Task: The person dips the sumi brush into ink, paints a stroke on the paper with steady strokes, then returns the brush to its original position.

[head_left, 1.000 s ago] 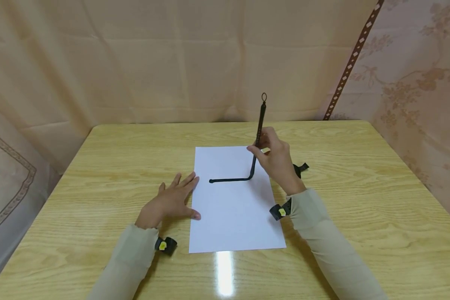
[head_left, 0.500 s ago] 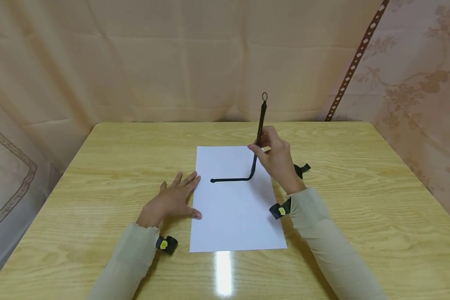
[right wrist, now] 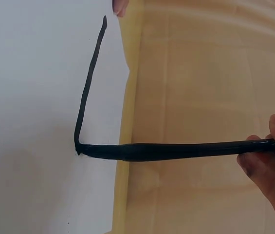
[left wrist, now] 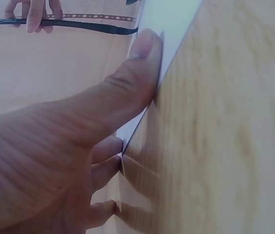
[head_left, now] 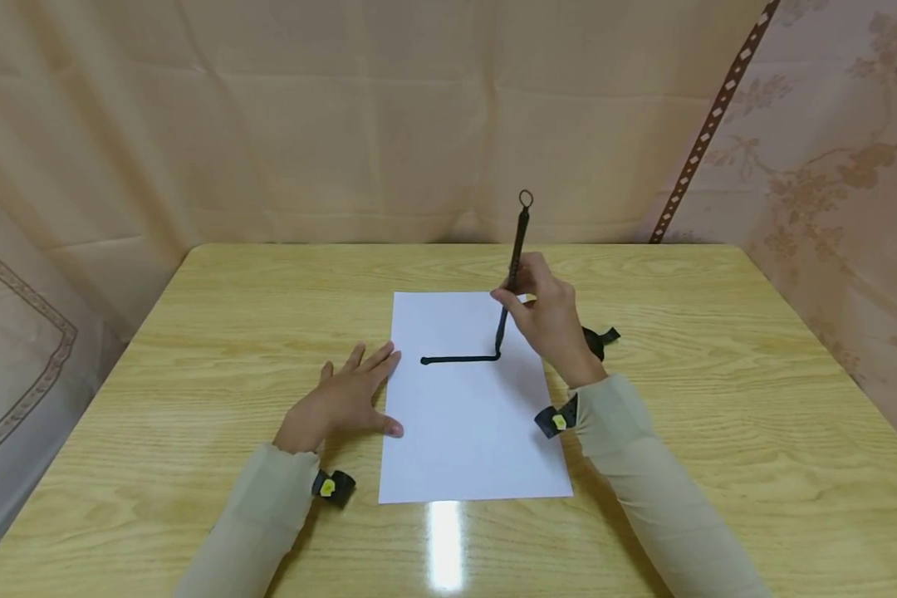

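A white sheet of paper [head_left: 463, 440] lies on the table with a black horizontal stroke [head_left: 459, 360] across its upper half. My right hand [head_left: 549, 311] pinches a dark writing brush [head_left: 518, 241] by the middle of its handle, nearly upright, with a hanging loop at its top. In the right wrist view the inked bristles [right wrist: 100, 151] touch the paper at the stroke's right end. My left hand [head_left: 340, 403] lies with fingers spread at the paper's left edge. Its thumb [left wrist: 147, 46] and some fingertips rest on the sheet's margin.
The wooden table [head_left: 217, 332] extends around the paper on all sides. A black object [head_left: 601, 339], partly hidden behind my right wrist, shows on the right. Beige cloth [head_left: 306, 124] hangs behind the table's far edge. Black straps with yellow marks sit at both cuffs.
The brush tip has shifted slightly left at the stroke's right end, and the handle's top has dipped a little. My left hand stays in place on the paper's edge.
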`<state>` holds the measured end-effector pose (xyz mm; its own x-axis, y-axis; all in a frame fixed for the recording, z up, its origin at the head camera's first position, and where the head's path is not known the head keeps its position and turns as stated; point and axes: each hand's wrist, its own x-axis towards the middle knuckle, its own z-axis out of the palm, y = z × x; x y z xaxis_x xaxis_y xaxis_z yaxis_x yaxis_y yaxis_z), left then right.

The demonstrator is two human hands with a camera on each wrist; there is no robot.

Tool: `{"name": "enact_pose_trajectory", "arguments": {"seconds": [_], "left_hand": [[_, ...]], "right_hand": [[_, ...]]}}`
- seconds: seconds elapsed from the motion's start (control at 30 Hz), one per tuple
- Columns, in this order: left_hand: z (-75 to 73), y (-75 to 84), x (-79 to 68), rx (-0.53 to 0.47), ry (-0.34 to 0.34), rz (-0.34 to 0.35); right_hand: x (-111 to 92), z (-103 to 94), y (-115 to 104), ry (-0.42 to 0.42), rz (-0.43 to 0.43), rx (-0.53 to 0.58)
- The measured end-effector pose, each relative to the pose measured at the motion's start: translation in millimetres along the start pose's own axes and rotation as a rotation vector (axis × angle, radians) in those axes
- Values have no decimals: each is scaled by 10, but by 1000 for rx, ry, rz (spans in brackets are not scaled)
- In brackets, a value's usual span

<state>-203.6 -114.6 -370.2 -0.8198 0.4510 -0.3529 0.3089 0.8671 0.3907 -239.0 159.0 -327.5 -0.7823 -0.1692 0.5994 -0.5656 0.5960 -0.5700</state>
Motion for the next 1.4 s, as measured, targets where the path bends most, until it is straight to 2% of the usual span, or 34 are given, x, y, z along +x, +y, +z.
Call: {"name": "enact_pose_trajectory", "arguments": {"seconds": [0.33, 0.9, 1.4], "left_hand": [[2, 4, -4, -5, 3, -2], [9, 12, -10, -16, 7, -4], [8, 5, -4, -8, 3, -5]], "right_hand": [[-10, 42, 5, 12, -29, 39], [-17, 52, -17, 6, -23, 28], [-9, 36, -43, 18, -12, 63]]}}
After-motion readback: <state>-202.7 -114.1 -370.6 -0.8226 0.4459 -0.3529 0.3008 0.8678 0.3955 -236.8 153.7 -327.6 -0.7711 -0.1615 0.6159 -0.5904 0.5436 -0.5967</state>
